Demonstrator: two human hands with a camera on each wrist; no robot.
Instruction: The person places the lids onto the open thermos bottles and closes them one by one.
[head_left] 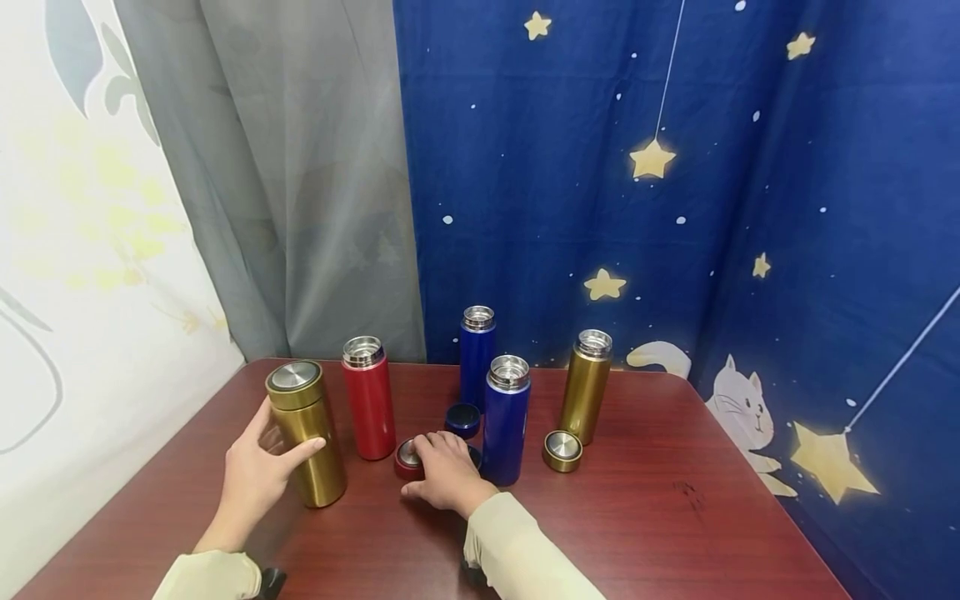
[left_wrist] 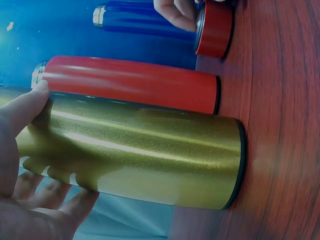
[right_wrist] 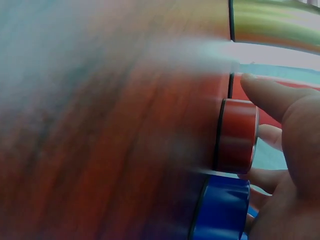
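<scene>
My left hand (head_left: 258, 467) grips a gold thermos bottle (head_left: 318, 454), thumb on one side and fingers on the other. The bottle is upright with its steel-topped lid (head_left: 295, 377) on. My right hand (head_left: 447, 471) reaches over a red lid (head_left: 407, 458) on the table. In the right wrist view its thumb is spread apart from the red lid (right_wrist: 237, 135), fingertips close by the lid's top. Beside it sits a blue lid (right_wrist: 222, 207), mostly hidden by the hand in the head view. An uncapped red bottle (head_left: 370, 408) stands between my hands.
Two uncapped blue bottles, one nearer (head_left: 505, 437) and one farther back (head_left: 477, 358), stand past my right hand. Another blue lid (head_left: 462, 419) lies by them. Farther right are an uncapped gold bottle (head_left: 587, 392) and a gold lid (head_left: 562, 451). Curtains (head_left: 555, 183) hang behind the table (head_left: 660, 517).
</scene>
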